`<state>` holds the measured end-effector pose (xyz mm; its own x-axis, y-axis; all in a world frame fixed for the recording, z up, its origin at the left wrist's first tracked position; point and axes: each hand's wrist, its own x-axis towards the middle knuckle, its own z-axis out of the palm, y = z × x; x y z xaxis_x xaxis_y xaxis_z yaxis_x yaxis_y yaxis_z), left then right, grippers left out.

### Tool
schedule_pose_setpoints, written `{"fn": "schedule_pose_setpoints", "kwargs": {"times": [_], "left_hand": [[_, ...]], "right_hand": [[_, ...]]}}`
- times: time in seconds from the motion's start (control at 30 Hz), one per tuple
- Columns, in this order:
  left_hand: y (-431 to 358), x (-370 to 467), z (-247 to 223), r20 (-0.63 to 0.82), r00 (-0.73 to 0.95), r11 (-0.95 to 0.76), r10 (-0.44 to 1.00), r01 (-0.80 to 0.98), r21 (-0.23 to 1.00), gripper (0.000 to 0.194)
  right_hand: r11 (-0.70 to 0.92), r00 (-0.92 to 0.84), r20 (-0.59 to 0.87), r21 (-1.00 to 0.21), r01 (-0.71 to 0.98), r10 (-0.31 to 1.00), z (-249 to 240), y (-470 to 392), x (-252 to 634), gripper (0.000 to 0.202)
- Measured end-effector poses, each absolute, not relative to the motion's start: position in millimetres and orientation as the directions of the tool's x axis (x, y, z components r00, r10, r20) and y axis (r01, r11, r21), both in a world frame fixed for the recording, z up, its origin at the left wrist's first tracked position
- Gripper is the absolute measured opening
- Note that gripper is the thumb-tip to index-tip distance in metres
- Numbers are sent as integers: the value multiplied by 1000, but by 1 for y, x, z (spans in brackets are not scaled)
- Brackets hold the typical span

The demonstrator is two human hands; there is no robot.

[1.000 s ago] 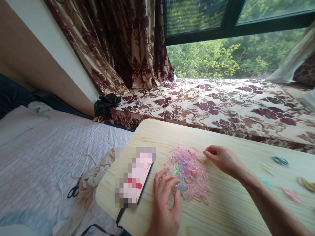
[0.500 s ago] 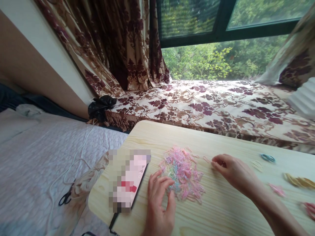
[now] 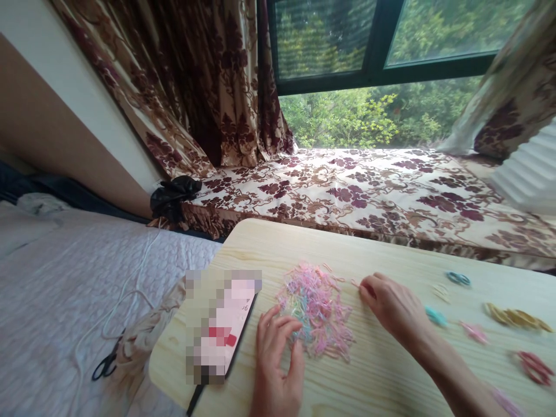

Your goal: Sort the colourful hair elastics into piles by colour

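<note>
A loose heap of small elastic bands (image 3: 321, 313), mostly pink with some pale blue and yellow, lies on the wooden table (image 3: 269, 243). My left hand (image 3: 280, 353) rests at the heap's left edge, palm down with fingers apart, holding nothing that I can see. To the right of the heap, my right hand (image 3: 384, 298) has thumb and forefinger pinched together. A single pink elastic band (image 3: 355, 283) pokes out at those fingertips; how much of it is gripped is hidden.
Right of my hands lie small groups of bands: teal (image 3: 458, 278), pale yellow (image 3: 441, 292), turquoise (image 3: 435, 316), pink (image 3: 474, 332), mustard (image 3: 516, 317) and red (image 3: 535, 368). A phone (image 3: 228, 330) with a cable lies at left. Beyond the table is a floral window seat (image 3: 339, 191).
My right hand has shifted slightly left, its fingertips closing in on the pink band. My left hand stays by the heap. The view has turned a little, showing more at right.
</note>
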<state>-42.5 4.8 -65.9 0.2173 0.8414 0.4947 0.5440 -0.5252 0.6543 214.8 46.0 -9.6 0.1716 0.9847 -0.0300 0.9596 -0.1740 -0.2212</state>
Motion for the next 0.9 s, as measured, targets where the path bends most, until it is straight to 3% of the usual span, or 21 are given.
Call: {"fn": "schedule_pose_setpoints", "kwargs": {"times": [0.27, 0.47, 0.6, 0.9], "left_hand": [[4, -42, -66, 508, 208, -530, 836, 545, 650, 28], [5, -43, -68, 513, 229, -544, 827, 557, 628, 28], [4, -40, -62, 521, 209, -537, 827, 567, 624, 25], [4, -38, -59, 531, 204, -543, 822, 561, 625, 23]], "right_hand": [[-122, 146, 46, -341, 932, 988, -3, 16, 220, 31], [-202, 267, 127, -379, 903, 955, 10, -39, 255, 40], [-312, 394, 170, -370, 875, 903, 7, -70, 296, 37], [-488, 520, 66, -263, 832, 852, 2, -79, 335, 35]]}}
